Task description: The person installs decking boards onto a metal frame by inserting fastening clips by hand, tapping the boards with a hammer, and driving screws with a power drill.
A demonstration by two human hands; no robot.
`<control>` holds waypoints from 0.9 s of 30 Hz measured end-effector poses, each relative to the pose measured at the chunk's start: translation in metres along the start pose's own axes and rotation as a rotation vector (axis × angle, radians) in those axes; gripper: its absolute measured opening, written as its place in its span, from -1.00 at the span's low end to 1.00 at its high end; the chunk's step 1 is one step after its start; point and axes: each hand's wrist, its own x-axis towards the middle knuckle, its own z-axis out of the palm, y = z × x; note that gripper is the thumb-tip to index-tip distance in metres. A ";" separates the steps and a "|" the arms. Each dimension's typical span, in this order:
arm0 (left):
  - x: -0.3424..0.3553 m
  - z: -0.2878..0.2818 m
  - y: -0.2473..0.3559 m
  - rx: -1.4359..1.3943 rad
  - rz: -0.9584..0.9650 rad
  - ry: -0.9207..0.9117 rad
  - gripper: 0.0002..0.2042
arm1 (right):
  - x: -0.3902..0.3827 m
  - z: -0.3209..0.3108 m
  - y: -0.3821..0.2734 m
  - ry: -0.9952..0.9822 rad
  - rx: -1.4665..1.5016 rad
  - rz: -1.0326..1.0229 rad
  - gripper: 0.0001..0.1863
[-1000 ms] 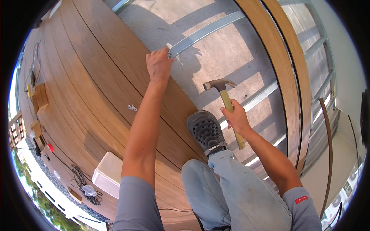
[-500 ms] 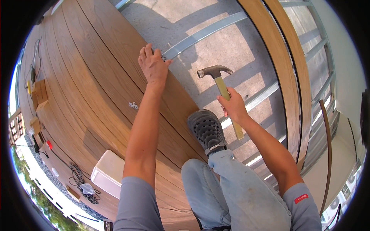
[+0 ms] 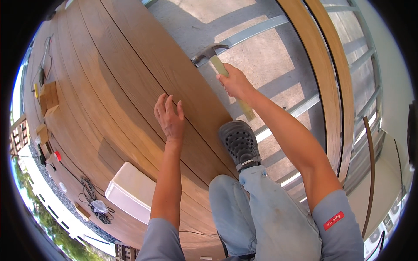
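Note:
My right hand [image 3: 237, 82] is closed round the pale yellow handle of a claw hammer [image 3: 210, 52]. The hammer's dark head is at the outer edge of the last brown deck board [image 3: 167, 54], where a metal joist [image 3: 259, 27] meets it; whether it touches cannot be told. Over the laid boards, my left hand [image 3: 170, 118] has its fingers apart and holds nothing visible. Near the board edge, my foot in a black perforated clog [image 3: 238, 141] rests below the hammer handle.
Two long loose boards [image 3: 320, 65] lie across the frame on the right. Concrete [image 3: 257, 54] shows between the joists. On the decking at left are a white plastic box [image 3: 133, 191], a cardboard box [image 3: 49, 98], a corded tool [image 3: 41, 75] and coiled cable [image 3: 90, 191].
My left hand has drawn back from the board edge toward me. The hammer has moved left and forward to that edge. Small whitish pieces on the decking no longer show.

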 end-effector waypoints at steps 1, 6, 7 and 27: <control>-0.017 -0.007 -0.010 0.022 -0.071 0.004 -0.57 | 0.003 -0.002 -0.014 -0.108 0.023 0.066 -0.63; -0.035 -0.019 -0.015 0.039 -0.230 0.041 -0.56 | -0.005 0.007 -0.023 -0.037 0.094 0.118 -0.63; -0.033 -0.018 -0.018 0.018 -0.240 0.040 -0.58 | -0.005 0.010 -0.024 -0.056 -0.020 0.069 -0.64; -0.019 -0.014 -0.062 -0.179 -0.229 0.112 -0.86 | -0.014 0.002 -0.044 -0.231 0.058 0.227 -0.63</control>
